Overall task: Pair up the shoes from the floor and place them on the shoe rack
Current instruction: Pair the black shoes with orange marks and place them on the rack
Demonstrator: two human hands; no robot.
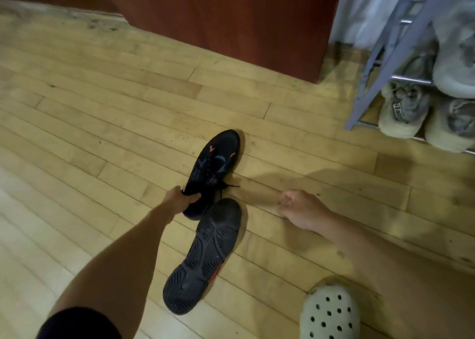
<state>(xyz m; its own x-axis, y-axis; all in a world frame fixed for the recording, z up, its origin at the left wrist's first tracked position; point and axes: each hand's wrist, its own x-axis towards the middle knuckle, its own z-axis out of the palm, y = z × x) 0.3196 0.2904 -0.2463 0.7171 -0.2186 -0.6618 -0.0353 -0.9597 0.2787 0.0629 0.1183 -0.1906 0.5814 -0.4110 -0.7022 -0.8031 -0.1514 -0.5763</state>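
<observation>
Fingers first: my left hand (181, 201) is clamped around the heel end of a black mesh trainer with orange flecks (212, 170), thumb across the collar, the toe pointing away over the pale wooden plank floor (77, 107). I cannot tell whether its sole is resting on the boards or just clear of them. My right hand (295, 207) hangs curled into a loose fist close to the floor, with nothing in it.

Its mate, a black trainer turned over with the ridged rubber sole up and an orange strip at the edge (205, 256), lies just beside the held one, toe nearly touching its heel. I judge the step in hand to be collecting this pair. To do it well, I would send the free right hand to the overturned shoe, take it by the heel, flip it upright, and bring both together toes the same way before going to the grey metal shoe rack (380, 63) at the far right.

Counting: two black trainers on the floor, one pair. On the rack, three pale grey knit sneakers (403, 107) show clearly and a fourth is cut off by the frame edge, so the pairing there is uncertain. One pale perforated clog (329, 313) shows at the bottom, apparently worn.
</observation>
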